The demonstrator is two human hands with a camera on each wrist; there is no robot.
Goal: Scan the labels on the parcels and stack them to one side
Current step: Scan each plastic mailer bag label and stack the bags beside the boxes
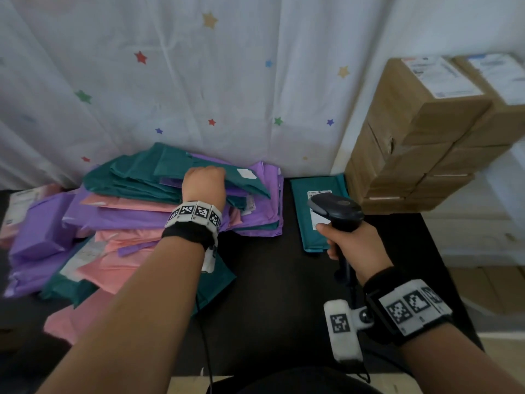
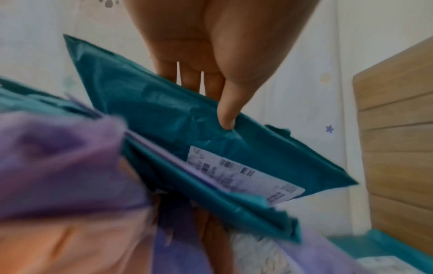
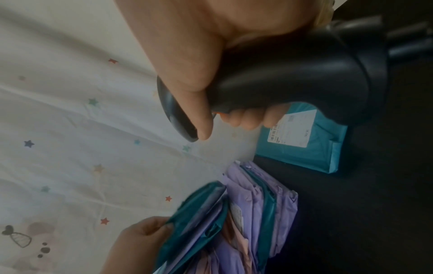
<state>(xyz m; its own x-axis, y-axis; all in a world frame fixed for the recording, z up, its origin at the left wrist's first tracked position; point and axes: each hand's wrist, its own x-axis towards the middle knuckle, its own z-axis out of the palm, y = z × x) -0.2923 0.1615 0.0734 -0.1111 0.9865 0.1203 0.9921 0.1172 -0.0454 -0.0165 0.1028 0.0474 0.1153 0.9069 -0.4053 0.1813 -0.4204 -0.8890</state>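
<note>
A heap of teal, purple and pink mailer parcels point(image 1: 122, 223) covers the left of the black table point(image 1: 264, 294). My left hand point(image 1: 204, 184) grips the top teal parcel point(image 1: 227, 172) at the heap's back; in the left wrist view the thumb point(image 2: 226, 115) presses the teal parcel point(image 2: 164, 120), its edge lifted, with a white barcode label point(image 2: 246, 174) below it. My right hand point(image 1: 352, 245) holds a black barcode scanner point(image 1: 335, 209) by its handle above a single teal parcel point(image 1: 315, 220) lying flat with its label point(image 3: 290, 129) up.
Stacked brown cardboard boxes point(image 1: 420, 143) with labels stand at the right back. A white curtain with coloured stars point(image 1: 199, 81) hangs behind the table. The scanner's cable point(image 1: 348, 280) runs down beside my right wrist.
</note>
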